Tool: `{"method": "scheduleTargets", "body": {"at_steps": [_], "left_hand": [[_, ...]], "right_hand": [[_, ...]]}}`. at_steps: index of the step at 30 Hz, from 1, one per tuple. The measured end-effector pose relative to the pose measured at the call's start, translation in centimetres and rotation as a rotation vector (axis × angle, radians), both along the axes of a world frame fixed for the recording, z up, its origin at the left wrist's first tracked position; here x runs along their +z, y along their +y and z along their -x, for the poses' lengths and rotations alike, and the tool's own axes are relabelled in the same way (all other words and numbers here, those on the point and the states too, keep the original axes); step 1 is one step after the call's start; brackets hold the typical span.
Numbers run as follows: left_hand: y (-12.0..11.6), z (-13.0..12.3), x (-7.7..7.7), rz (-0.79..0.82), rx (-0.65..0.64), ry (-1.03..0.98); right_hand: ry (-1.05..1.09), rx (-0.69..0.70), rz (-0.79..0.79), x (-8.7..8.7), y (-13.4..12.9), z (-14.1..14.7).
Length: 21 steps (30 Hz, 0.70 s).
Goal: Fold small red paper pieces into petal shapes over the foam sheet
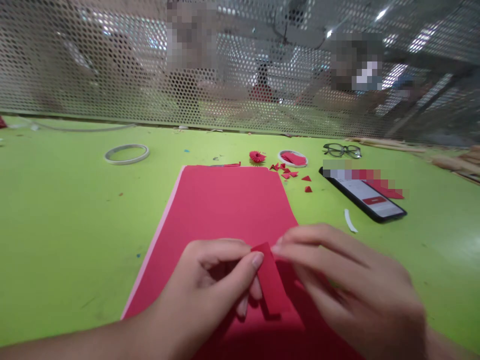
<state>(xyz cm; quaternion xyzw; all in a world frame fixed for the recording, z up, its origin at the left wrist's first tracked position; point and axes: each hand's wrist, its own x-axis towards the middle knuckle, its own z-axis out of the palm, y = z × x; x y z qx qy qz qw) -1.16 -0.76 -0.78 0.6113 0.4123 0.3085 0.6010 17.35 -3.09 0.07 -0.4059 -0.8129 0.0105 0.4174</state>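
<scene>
Between thumb and fingers, my left hand pinches a narrow folded strip of red paper near its upper end. The fingertips of my right hand meet the strip's upper right edge, fingers bent and close together, the thumb partly hidden. Beneath both hands lies a large red sheet, with a paler layer showing along its left edge. Beyond the sheet's far right corner are several small folded red paper pieces and a round pleated red paper piece.
A white tape roll lies at the left; another ring holds red paper pieces. Eyeglasses, a phone and a white paper scrap are at the right. A perforated metal screen closes off the green table's back, with people behind it.
</scene>
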Motion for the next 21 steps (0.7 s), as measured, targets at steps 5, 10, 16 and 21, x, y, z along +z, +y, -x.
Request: {"method": "scheduleTargets", "body": {"at_steps": [5, 10, 16, 21], "left_hand": [[-0.1, -0.1, -0.3, -0.129, -0.014, 0.019], [-0.2, -0.4, -0.3, -0.125, 0.004, 0.033], [0.2, -0.7, 0.2, 0.045, 0.04, 0.025], [0.1, -0.5, 0.1, 0.074, 0.142, 0.003]], "right_hand": [[0.494, -0.076, 0.783, -0.5, 0.2, 0.7], [0.703, -0.079, 0.999, -0.4, -0.2, 1.2], [0.766, -0.065, 1.072, -0.4, -0.3, 1.3], [0.546, -0.029, 0.88, -0.3, 0.0, 0.6]]}}
